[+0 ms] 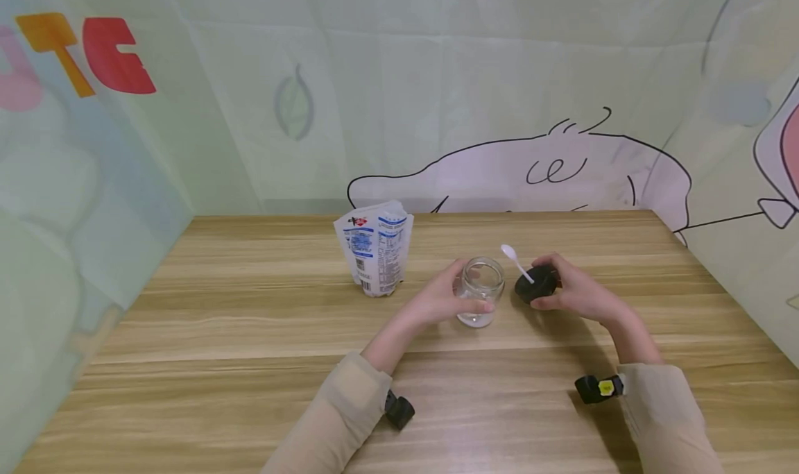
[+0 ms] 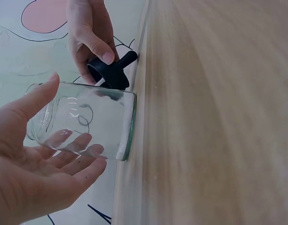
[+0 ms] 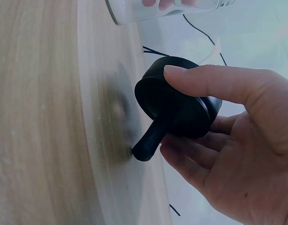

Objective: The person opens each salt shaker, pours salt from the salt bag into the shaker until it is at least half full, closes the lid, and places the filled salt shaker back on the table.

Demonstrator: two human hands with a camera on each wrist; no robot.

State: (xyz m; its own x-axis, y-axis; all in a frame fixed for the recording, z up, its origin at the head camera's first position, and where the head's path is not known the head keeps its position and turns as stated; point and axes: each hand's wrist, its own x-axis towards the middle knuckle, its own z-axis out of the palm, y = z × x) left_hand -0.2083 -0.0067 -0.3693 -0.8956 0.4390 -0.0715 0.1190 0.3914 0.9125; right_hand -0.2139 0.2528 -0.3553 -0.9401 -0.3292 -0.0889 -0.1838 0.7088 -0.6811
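Note:
A clear, lidless glass jar stands upright in the head view, a thin whitish layer at its bottom. My left hand holds it from the side, thumb and fingers around the glass. To its right, my right hand grips a round black lid by its rim. A short black stem juts down from the lid, its tip close to the tabletop; I cannot tell if it touches. The white spoon sticks up from the lid on its far side. Lid and jar are apart.
A white pouch with blue and red print stands on the wooden table, left of the jar. Behind the table hangs a pale printed cloth. Black camera straps sit at both wrists.

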